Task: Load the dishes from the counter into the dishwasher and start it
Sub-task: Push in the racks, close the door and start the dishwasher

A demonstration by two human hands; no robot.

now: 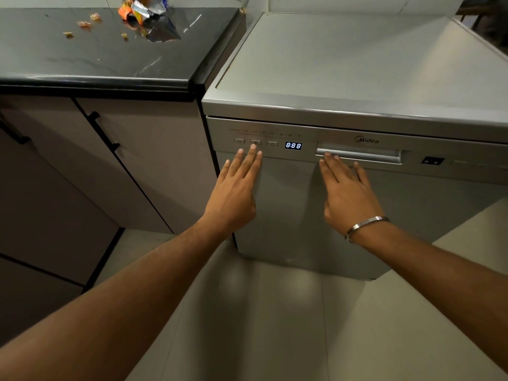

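A silver dishwasher [357, 67] stands with its door shut, and its display [293, 145] glows 8:88. My left hand [236, 188] lies flat on the door with straight fingers, the middle fingertip at the middle button [255, 142] of three on the control strip. My right hand [347, 191], a metal bangle on its wrist, rests flat on the door with its fingertips at the left end of the recessed handle [360, 155]. No dishes are in view.
A black counter [104, 59] to the left carries a crumpled snack wrapper [148, 15] and several crumbs. Below it are beige cabinet doors with black handles [103, 130]. Pale floor tiles [275, 325] spread in front of the dishwasher.
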